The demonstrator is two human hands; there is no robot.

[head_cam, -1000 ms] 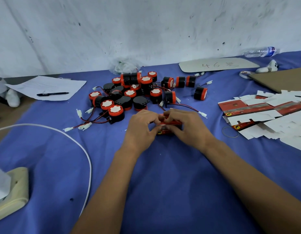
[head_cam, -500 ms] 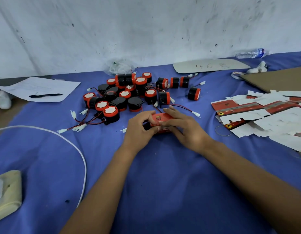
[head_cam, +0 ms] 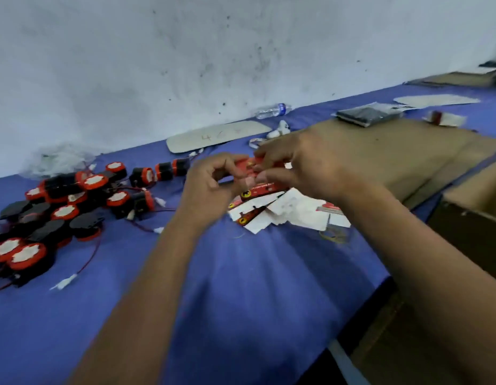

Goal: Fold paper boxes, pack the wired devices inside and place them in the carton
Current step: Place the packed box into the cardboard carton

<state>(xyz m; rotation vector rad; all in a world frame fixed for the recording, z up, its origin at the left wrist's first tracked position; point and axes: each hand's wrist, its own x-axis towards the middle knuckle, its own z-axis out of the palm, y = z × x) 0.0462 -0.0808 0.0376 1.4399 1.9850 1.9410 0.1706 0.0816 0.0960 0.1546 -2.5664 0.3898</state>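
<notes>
Pinching red box [head_cam: 248,164] between both hands' fingers [head_cam: 265,177]

This looks like a small packing workshop, run by hand. A long worktop draped in blue cloth [head_cam: 241,287] stands against a scuffed, stained white wall [head_cam: 213,51]. On it lies a heap of round black-and-red wired devices [head_cam: 71,207] with white connectors, next to a pile of flat, unfolded red-and-white paper box blanks [head_cam: 291,209]. A sheet of brown corrugated cardboard [head_cam: 394,157] covers the worktop's far right, and an open brown carton [head_cam: 469,234] stands at its right edge. A clear plastic water bottle [head_cam: 272,110] lies by the wall.
</notes>
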